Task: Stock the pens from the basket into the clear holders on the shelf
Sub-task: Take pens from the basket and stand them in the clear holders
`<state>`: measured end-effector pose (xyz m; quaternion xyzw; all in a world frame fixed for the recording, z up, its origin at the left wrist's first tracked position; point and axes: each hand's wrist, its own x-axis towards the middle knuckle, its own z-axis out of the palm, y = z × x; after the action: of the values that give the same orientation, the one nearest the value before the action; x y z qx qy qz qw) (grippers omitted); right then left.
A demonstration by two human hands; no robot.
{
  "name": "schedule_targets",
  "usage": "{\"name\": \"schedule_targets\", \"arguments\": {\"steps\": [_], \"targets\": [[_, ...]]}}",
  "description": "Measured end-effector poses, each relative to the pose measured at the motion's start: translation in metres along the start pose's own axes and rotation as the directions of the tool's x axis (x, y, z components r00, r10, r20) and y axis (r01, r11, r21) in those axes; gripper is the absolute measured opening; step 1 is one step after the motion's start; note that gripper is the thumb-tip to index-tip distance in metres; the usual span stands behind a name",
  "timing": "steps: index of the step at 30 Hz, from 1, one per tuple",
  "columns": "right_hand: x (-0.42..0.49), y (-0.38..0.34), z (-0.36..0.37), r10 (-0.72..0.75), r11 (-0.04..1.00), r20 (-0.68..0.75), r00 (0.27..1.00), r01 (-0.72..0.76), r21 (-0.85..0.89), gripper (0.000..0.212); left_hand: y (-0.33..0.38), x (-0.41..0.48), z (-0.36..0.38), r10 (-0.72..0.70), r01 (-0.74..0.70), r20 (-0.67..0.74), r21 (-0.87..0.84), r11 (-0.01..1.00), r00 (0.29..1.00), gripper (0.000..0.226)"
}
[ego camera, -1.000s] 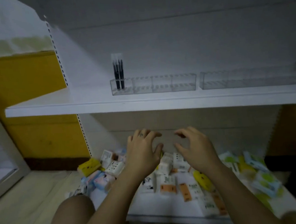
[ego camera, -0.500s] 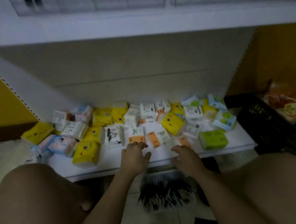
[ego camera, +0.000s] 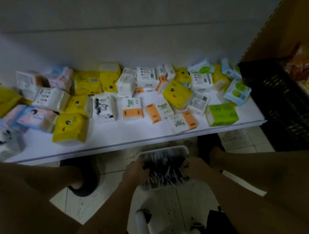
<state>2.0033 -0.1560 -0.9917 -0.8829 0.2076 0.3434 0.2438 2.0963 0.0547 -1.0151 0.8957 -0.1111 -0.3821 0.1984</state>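
A white basket (ego camera: 163, 150) stands on the tiled floor between my knees, just in front of the low shelf. It is full of dark pens (ego camera: 165, 172) with pale tips. My left hand (ego camera: 135, 171) reaches in at the basket's left side, fingers curled into the pile of pens. At the right side my right hand (ego camera: 194, 167) does the same, fingers curled around pens. The picture is dim and blurred, so single pens are hard to make out. The clear holders and the upper shelf are out of view.
The low white shelf (ego camera: 133, 138) carries several tissue packs (ego camera: 69, 129) in yellow, white, orange and green. A black crate (ego camera: 284, 107) stands to the right. My bare legs flank the basket, and a white stool (ego camera: 144, 225) is below it.
My view has dropped from the upper shelf with the holders to the floor. Both hands have come down from in front of the low shelf into the basket of pens.
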Motion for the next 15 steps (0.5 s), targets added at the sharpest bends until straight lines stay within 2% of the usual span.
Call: {"name": "schedule_targets", "arguments": {"steps": [2, 4, 9, 12, 15], "targets": [[0.007, -0.003, 0.009, 0.015, 1.000, 0.040, 0.999, -0.016, 0.017, 0.021, -0.009, 0.010, 0.005, -0.082, 0.082, 0.011, -0.024, 0.996, 0.997, 0.037], [0.018, -0.004, 0.015, 0.004, 0.999, 0.049, 0.999, -0.006, 0.044, 0.013, -0.017, 0.020, 0.011, -0.139, 0.140, 0.035, -0.033, 0.990, 0.990, 0.040], [0.041, -0.010, 0.031, -0.014, 0.997, 0.083, 0.996, 0.008, 0.070, 0.013, -0.030, 0.041, 0.037, -0.138, 0.139, 0.175, 0.008, 0.990, 0.975, 0.057], [0.051, -0.012, 0.041, 0.008, 0.995, 0.081, 0.997, -0.016, 0.100, 0.019, -0.025, 0.039, 0.040, -0.136, 0.135, 0.220, 0.021, 0.991, 0.966, 0.023], [0.058, -0.020, 0.047, 0.021, 0.989, 0.050, 0.999, -0.028, 0.147, 0.023, -0.020, 0.040, 0.036, -0.102, 0.097, 0.149, 0.047, 0.994, 0.984, 0.031]]}}
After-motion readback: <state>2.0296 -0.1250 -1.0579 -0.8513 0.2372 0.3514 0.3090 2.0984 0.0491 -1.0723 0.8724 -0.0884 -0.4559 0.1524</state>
